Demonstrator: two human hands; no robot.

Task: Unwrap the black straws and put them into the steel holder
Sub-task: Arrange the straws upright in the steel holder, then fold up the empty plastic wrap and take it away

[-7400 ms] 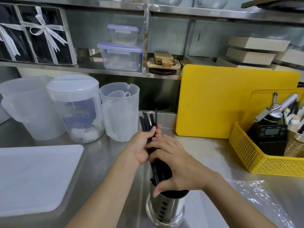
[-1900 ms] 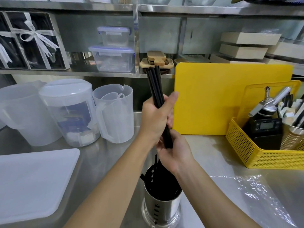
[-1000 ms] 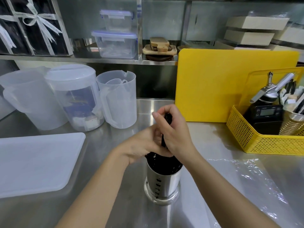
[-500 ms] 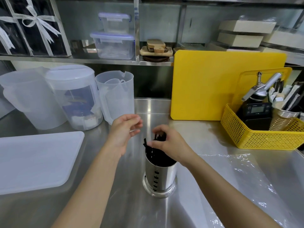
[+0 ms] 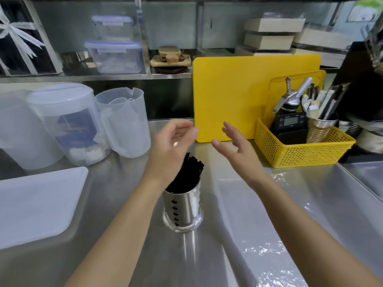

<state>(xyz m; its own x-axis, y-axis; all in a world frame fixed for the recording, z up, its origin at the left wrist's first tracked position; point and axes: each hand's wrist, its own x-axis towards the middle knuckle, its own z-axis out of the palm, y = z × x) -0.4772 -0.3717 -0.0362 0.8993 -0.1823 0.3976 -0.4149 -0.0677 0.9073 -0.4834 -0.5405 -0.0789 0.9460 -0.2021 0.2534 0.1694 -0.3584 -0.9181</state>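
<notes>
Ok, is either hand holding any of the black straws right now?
No, the left hand and right hand are both open and empty above the steel holder, where the black straws stand.

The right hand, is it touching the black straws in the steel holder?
Apart. The head view shows the right hand open, off to the right of the straws, with bare counter between them.

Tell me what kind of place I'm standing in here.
Probably a cafe or drinks-shop prep area: a stainless steel counter, a steel holder of black straws, and a yellow basket holding a whipped-cream dispenser.
</notes>
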